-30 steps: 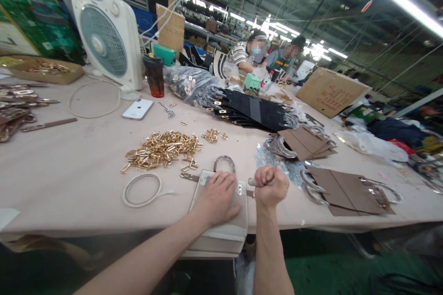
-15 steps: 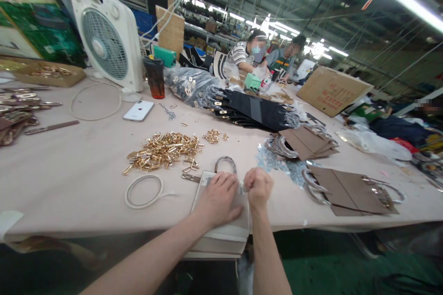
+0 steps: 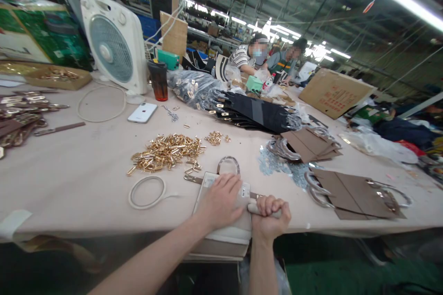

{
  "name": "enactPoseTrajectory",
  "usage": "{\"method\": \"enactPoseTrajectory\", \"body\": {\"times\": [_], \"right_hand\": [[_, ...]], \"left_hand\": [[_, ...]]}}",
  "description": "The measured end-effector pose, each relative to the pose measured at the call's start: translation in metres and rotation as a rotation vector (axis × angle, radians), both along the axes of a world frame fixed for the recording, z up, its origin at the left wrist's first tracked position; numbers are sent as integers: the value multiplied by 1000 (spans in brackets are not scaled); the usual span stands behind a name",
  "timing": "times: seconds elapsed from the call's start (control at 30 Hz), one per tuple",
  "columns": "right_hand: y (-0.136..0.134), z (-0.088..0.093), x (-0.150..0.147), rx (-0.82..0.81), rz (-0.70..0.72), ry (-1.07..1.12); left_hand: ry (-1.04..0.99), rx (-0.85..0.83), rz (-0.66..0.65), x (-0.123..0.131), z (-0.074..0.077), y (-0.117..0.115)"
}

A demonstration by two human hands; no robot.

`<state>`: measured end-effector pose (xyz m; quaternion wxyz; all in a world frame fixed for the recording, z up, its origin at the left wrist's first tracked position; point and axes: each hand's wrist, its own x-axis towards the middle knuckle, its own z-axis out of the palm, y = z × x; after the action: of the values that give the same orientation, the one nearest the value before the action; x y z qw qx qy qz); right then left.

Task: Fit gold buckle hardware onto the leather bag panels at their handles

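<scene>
My left hand (image 3: 218, 200) lies flat with its fingers stretched out on a pale bag (image 3: 238, 230) at the table's front edge. A looped handle (image 3: 228, 158) sticks out beyond my fingertips. From the bag's left side pokes a brown strap with a metal end (image 3: 193, 178), and another strap end (image 3: 255, 196) shows on the right. My right hand (image 3: 272, 219) is wrapped round a pale, rod-like tool (image 3: 254, 208) whose rounded end is beside the bag's right edge. The rest of that tool is hidden in my fist.
Left of the bag lie a roll of white tape (image 3: 130, 192) and a heap of gold fittings (image 3: 166, 153). Brown bag pieces with handles (image 3: 353, 191) and silvery bits (image 3: 277, 163) are on the right. A fan (image 3: 112, 46), phone (image 3: 142, 113) and tumbler (image 3: 159, 83) stand or lie behind.
My right hand has moved down and to the right, turning so that its curled fingers and the pale tool show. My left hand stays on the bag. The view has shifted slightly.
</scene>
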<state>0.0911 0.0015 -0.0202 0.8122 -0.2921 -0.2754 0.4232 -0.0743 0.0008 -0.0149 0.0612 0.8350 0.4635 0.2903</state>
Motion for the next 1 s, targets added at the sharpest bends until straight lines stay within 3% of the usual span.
{"method": "enactPoseTrajectory", "body": {"times": [0.1, 0.27, 0.5, 0.63, 0.8, 1.0], "right_hand": [[2, -4, 2, -20, 30, -1], [4, -2, 1, -26, 43, -82], [1, -4, -1, -17, 30, -101], [0, -5, -1, -5, 21, -98], [-1, 13, -8, -12, 30, -187], [6, 41, -38, 133, 84, -243]], "left_hand": [[-45, 9, 20, -3, 3, -3], [-151, 26, 168, -16, 8, -6], [-120, -15, 48, -37, 3, 1], [-138, -4, 44, -40, 0, 2], [-161, 8, 50, -40, -3, 3], [-190, -10, 61, -38, -3, 6]]}}
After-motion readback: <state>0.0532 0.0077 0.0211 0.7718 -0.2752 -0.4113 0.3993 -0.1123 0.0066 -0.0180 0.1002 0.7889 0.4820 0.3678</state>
